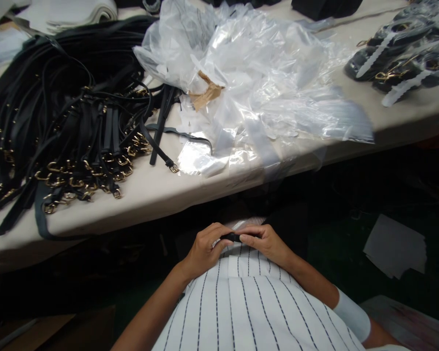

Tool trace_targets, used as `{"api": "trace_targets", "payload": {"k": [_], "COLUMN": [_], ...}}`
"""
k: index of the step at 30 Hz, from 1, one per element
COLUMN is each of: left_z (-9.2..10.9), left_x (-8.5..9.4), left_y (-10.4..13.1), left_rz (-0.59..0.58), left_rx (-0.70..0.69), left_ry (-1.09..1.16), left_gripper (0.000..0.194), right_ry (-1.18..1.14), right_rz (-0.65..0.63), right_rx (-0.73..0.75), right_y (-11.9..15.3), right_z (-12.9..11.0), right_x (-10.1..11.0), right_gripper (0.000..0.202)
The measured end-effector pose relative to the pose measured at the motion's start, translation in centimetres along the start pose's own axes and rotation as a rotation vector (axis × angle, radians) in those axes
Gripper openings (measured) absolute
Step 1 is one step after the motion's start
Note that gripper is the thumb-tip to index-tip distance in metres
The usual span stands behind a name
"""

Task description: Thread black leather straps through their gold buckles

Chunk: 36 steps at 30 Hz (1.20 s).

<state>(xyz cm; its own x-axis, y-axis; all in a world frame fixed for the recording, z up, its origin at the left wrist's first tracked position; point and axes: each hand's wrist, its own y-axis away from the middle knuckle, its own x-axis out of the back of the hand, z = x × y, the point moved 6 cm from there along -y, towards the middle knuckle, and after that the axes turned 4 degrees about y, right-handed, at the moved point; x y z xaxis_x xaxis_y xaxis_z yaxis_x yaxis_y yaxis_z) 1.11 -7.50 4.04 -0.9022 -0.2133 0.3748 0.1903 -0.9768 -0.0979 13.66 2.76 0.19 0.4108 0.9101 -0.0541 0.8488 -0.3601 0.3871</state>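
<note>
Both hands meet low in front of the striped white shirt [237,292]. A small dark piece [234,237], which looks like part of a black strap, is pinched between them. My left hand [207,247] closes on its left end with thumb and fingers. On the other end, my right hand [271,243] is closed in a like pinch. Most of the piece is covered by the fingers. A bit of shiny clear plastic [250,223] shows just behind the fingertips; I cannot tell whether either hand touches it.
Black straps with gold buckles [106,126] lie heaped on the cloth-covered table [190,192], left. Clear plastic bags [274,73] fill its middle, with torn brown paper [207,92] on them. Wrapped black bundles [406,63] sit at right. A pale sheet [397,246] lies on the floor.
</note>
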Motion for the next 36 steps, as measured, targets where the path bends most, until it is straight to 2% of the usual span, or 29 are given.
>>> {"api": "trace_targets", "payload": {"k": [5,12,17,20,23,26,31,33,36], "left_z": [0.1,1.0,0.5,0.7,1.2,1.7,2.2,2.1,1.5], "left_x": [-0.6,-0.6,-0.7,-0.9,-1.1,-1.0,-0.9,-0.9,-0.9], "left_y": [0.1,-0.1,-0.8,-1.1,-1.2,-1.0,-0.7,-0.8,-1.0], "left_rz": [-0.017,-0.116,-0.118,-0.099,-0.106,-0.116,-0.163,-0.177,-0.195], "left_rx": [0.034,-0.049,0.092,0.112,0.027,-0.118,-0.301,-0.325,-0.281], "left_ry": [0.048,-0.111,0.073,0.094,-0.042,-0.258,-0.556,-0.574,-0.467], "left_gripper": [0.016,0.016,0.016,0.017,0.016,0.019,0.019,0.020,0.021], "right_ry": [0.025,-0.098,-0.318,-0.382,-0.331,-0.166,0.013,0.048,0.084], "right_rz": [-0.021,-0.023,-0.121,-0.147,-0.116,-0.049,0.035,0.053,0.036], "right_rx": [0.011,-0.100,-0.217,-0.248,-0.213,-0.125,-0.057,-0.046,0.031], "right_y": [0.2,0.2,-0.4,-0.5,-0.5,-0.6,-0.9,-0.9,-0.5], "right_z": [-0.3,-0.2,0.6,0.7,0.3,-0.3,-0.4,-0.4,-1.0], "right_x": [0.0,-0.2,-0.8,-0.7,-0.2,0.3,-0.1,-0.2,-0.3], "right_gripper": [0.027,0.031,0.035,0.034,0.034,0.032,0.032,0.033,0.034]}}
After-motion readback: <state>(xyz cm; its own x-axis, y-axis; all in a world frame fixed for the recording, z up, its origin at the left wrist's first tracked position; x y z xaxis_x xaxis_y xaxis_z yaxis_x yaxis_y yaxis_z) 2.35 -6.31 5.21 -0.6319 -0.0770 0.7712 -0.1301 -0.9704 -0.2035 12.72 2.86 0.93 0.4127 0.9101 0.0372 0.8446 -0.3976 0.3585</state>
